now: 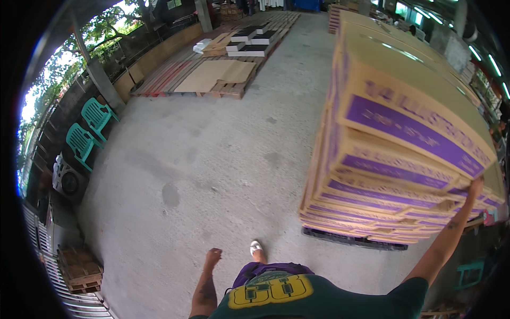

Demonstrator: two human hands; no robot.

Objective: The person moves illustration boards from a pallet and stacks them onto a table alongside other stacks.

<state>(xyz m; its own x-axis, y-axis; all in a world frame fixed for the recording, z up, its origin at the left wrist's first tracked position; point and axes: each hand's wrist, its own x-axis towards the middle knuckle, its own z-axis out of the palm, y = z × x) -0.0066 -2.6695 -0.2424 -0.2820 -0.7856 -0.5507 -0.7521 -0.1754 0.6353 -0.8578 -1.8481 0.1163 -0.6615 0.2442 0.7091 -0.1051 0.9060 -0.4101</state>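
On the right stands a tall stack of flat brown cardboard cartons (393, 183) with purple bands, several layers high on a black pallet (353, 239). My right arm reaches out to it, and my right hand (476, 186) is closed at the lower right corner of the top carton (414, 125). Part of that hand's fingers is hard to make out against the carton. My left hand (214, 256) hangs beside my body over the concrete floor, its fingers curled in and nothing visible in them.
Wooden pallets (231, 87) at the far left carry a brown cardboard sheet (212, 74) and black-and-white boxes (249, 49). Two green plastic chairs (82, 142) and a washing machine (69, 179) line the left wall. A small pallet stack (79, 268) sits lower left; a green stool (468, 274) lower right.
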